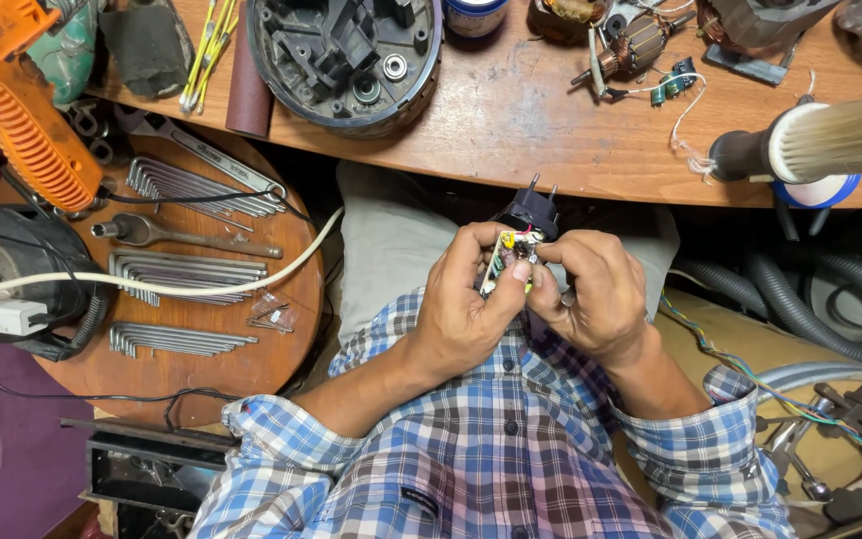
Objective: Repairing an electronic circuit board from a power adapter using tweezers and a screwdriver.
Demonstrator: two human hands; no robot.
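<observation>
Both hands are up close over the lap: left hand [461, 309] and right hand [596, 294] have fingers curled tight around a small bare circuit board with yellow and red parts [511, 255], black two-pin plug [534, 210] poking out on top. Casing's off, board exposed, nothing closed back up. Smooth wooden workbench [551, 130] just above, shiny steel hex keys [187, 269] well off left.

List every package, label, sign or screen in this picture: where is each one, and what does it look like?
Round tin: top edge of the wooden bench, blue rim, white lid.
Tape roll: right bench edge under the brush, white with a blue rim.
No signs or screens in view.
The left hand and right hand hold a small circuit board, which has no label.
</observation>
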